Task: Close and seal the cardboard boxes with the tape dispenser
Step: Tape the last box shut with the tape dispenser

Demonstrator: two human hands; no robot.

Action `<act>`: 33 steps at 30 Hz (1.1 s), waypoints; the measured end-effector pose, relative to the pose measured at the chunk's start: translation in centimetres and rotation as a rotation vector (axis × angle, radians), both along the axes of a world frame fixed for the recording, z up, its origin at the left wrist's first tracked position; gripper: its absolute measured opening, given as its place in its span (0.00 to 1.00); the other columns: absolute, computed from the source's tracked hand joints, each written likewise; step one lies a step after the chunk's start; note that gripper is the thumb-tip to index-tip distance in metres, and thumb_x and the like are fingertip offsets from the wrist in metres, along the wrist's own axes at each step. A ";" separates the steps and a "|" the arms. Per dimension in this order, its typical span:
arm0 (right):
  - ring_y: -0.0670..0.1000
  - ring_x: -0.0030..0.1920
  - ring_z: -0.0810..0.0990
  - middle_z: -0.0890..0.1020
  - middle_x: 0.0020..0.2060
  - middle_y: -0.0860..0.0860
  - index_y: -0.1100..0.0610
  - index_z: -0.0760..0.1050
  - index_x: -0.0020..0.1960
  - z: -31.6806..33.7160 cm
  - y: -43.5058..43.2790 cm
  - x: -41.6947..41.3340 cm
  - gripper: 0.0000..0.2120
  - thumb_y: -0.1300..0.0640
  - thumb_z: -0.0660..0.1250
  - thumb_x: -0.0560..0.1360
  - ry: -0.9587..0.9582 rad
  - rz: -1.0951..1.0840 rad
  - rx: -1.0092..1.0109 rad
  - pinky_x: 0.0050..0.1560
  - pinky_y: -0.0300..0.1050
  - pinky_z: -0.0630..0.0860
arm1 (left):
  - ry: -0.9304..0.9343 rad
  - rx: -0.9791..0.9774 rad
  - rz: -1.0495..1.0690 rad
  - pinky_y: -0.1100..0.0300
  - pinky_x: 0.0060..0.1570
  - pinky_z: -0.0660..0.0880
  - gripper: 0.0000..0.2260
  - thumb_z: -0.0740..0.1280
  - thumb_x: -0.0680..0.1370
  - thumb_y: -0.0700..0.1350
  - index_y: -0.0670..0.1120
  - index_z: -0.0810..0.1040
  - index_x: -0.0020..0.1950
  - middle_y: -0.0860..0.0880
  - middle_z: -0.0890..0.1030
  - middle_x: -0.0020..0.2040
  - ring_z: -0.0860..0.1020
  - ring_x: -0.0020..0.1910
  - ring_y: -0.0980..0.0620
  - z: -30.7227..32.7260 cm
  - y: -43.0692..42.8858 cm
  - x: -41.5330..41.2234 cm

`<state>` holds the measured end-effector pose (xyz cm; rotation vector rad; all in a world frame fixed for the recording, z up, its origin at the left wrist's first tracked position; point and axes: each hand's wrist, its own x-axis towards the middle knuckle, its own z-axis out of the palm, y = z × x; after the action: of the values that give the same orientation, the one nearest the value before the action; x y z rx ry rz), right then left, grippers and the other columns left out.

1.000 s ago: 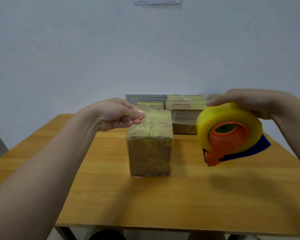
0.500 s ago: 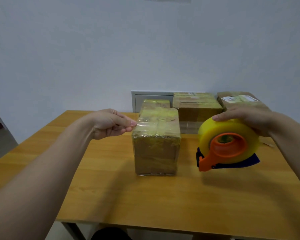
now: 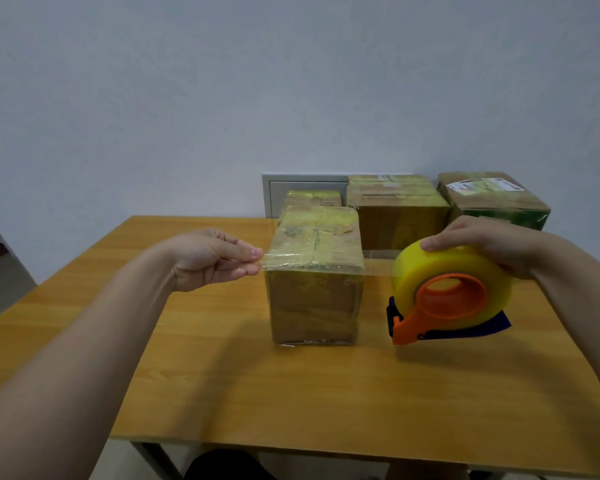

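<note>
A small cardboard box (image 3: 314, 299), wrapped in yellowish tape, stands upright in the middle of the wooden table (image 3: 291, 393). My left hand (image 3: 215, 259) pinches the free end of a clear tape strip (image 3: 378, 261) at the box's upper left edge. The strip runs across the box top to the tape dispenser (image 3: 447, 296), a yellow roll on an orange and blue holder. My right hand (image 3: 482, 242) grips the roll from above, just right of the box and lifted off the table.
Three more taped boxes stand at the table's far edge: a small one (image 3: 314, 199) behind the middle box, a larger one (image 3: 399, 209) beside it, and one with a label (image 3: 492, 199) at far right. A grey wall panel (image 3: 302, 188) is behind them.
Both hands have come down. The dispenser has dropped to the right of the box, and the tape strip now lies stretched across the box top.
</note>
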<state>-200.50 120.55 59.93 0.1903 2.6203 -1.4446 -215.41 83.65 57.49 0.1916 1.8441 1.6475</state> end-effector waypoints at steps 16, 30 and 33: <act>0.62 0.41 0.86 0.86 0.43 0.63 0.60 0.85 0.43 -0.8 0.7 0.0 0.44 0.25 0.79 0.42 -0.012 0.022 0.011 0.42 0.51 0.81 | -0.003 -0.009 -0.040 0.66 0.29 0.80 0.13 0.79 0.58 0.42 0.39 0.87 0.40 0.41 0.84 0.36 0.84 0.31 0.55 -0.1 0.2 0.1; 0.59 0.41 0.86 0.86 0.42 0.62 0.58 0.86 0.39 -1.8 0.5 -0.4 0.29 0.33 0.76 0.54 -0.048 -0.003 0.000 0.46 0.53 0.80 | -0.037 -0.015 -0.035 0.66 0.30 0.81 0.17 0.77 0.66 0.41 0.35 0.83 0.52 0.41 0.85 0.38 0.83 0.31 0.56 -1.0 0.1 -0.4; 0.58 0.39 0.86 0.86 0.41 0.61 0.57 0.86 0.39 -1.9 0.2 -0.5 0.25 0.35 0.76 0.58 -0.063 -0.014 0.003 0.46 0.51 0.79 | -0.083 0.005 -0.039 0.67 0.31 0.81 0.16 0.74 0.70 0.40 0.35 0.82 0.55 0.42 0.85 0.38 0.84 0.32 0.57 -1.3 0.1 -0.5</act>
<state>-201.00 120.75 58.05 0.2510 2.5763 -1.4146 -215.92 83.70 56.17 0.1585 1.7639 1.6098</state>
